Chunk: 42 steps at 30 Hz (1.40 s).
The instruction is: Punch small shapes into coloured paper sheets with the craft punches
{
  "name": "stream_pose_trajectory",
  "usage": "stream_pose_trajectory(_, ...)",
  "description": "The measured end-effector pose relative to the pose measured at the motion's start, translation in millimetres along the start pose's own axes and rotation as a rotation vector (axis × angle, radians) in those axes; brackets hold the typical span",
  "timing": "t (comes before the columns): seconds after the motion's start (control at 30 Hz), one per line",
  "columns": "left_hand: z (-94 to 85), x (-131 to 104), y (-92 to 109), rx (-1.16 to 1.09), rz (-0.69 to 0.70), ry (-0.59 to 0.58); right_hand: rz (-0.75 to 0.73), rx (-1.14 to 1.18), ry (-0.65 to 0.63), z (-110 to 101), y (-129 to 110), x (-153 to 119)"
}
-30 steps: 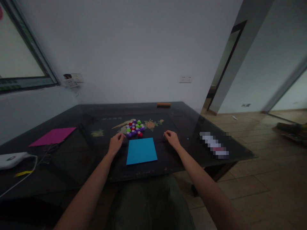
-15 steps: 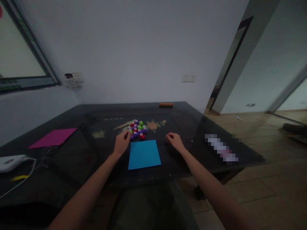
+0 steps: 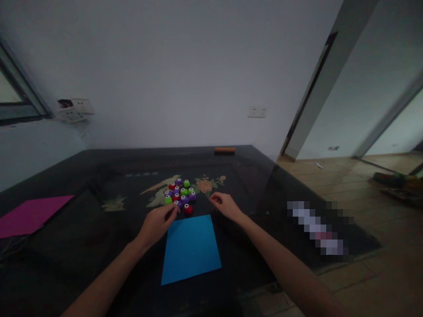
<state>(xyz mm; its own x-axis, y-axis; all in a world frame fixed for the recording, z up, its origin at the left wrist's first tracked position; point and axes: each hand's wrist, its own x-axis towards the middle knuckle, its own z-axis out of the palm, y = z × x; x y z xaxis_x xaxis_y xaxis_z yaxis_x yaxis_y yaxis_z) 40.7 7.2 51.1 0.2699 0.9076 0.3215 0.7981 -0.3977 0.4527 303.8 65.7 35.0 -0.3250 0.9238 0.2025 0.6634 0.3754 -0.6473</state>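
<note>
Thumb and forefinger of the left hand [image 3: 157,223] are down at a purple piece [image 3: 176,204] on the near side of the cluster [image 3: 184,192], and from my remote seat I cannot tell whether they have closed on it or merely touch it. That purple piece lies at about eleven o'clock from the blue sheet [image 3: 191,249], its white eye-like spot in plain sight. A red piece [image 3: 188,210] sits just beside it at four o'clock and a green piece [image 3: 168,200] at ten, so I judge the crowding to be the main difficulty. I would make the pinch narrow, tips low on the two sides and off the rounded top, where I expect them to slip. Light pressure should do; the pieces look small and firm. Any lift ought to go straight up, as a sideways drag would probably knock the red one. The spare fingers should curl away from the green one.

The right hand [image 3: 228,206] is at one o'clock from the sheet, near the printed flower [image 3: 205,185] on the counter [image 3: 82,251], fingers curled toward the thumb. I see nothing in it, but cannot make out whether the tips meet. I would leave it there, just clear of the pieces, so my view is unblocked.
</note>
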Motion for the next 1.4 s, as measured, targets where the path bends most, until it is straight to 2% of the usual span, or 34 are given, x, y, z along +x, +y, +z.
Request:
stream_pose_trajectory(0.23,-11.4,-4,8,0.074,0.007,-0.038,-0.039,-0.089,-0.137,4,-7,-13)
stream_pose_trajectory(0.53,-4.2,-3,6,0.195,0.029,-0.23,-0.076,-0.26,-0.254,-5,-17,-16)
stream_pose_trajectory(0.83,2.3,-10,2,0.333,-0.009,-0.273,-0.129,-0.185,-0.385,-12,-19,-24)
stream_pose_trajectory(1.07,3.5,-8,3,0.375,-0.047,-0.428,-0.128,-0.357,-0.366,4,-27,-27)
stream_pose_trajectory(1.4,3.9,-5,10,0.421,-0.034,-0.444,-0.13,-0.382,-0.337,9,-26,-27)
